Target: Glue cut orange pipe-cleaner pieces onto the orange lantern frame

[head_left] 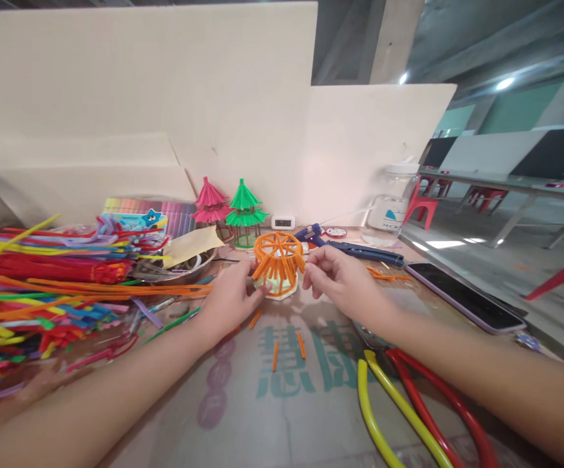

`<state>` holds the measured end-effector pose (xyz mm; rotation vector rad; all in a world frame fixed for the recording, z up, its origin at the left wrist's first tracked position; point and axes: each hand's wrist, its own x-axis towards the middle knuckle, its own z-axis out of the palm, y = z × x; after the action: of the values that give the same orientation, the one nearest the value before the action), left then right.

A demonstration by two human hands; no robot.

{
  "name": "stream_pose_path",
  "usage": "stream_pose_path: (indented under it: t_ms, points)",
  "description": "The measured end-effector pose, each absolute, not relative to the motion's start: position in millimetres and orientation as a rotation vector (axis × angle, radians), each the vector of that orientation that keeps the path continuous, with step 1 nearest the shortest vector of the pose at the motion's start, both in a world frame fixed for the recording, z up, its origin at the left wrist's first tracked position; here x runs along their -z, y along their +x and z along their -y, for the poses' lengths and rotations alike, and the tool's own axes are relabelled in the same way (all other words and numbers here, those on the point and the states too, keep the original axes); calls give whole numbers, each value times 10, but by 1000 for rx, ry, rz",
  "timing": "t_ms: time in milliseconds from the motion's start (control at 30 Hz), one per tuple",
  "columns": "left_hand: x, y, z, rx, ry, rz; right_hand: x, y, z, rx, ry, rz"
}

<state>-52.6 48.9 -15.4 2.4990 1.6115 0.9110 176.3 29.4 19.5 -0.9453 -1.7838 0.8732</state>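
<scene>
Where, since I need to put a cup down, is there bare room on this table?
Freest: the printed board between the forearms, below the orange frame, bar a few orange offcuts. Crowded: pipe-cleaner pile left, red and yellow handles near right, phone far right.

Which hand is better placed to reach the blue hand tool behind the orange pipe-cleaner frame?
Right, probably. The right hand sits just before the blue hand tool, right of the orange pipe-cleaner frame; the left hand grips the frame's other side and would have to cross it.
</scene>
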Motion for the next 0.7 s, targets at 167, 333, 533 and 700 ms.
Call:
stream_pose_path:
  t_ms: [167, 333, 533, 700]
  points:
    - [144, -508, -469, -896, 2526, -1646, -146, 1772, -306, -562, -1032, 1917]
    - [128, -501, -446, -904, 2553, -1656, -112, 1787, -309, -359, -988, 2032]
    - [128, -497, -432, -902, 2588, -1653, -119, 1795, -318, -306, -1014, 2064]
    - [119, -490, -428, -894, 2591, -1639, -140, 1793, -326, -232, -1043, 2120]
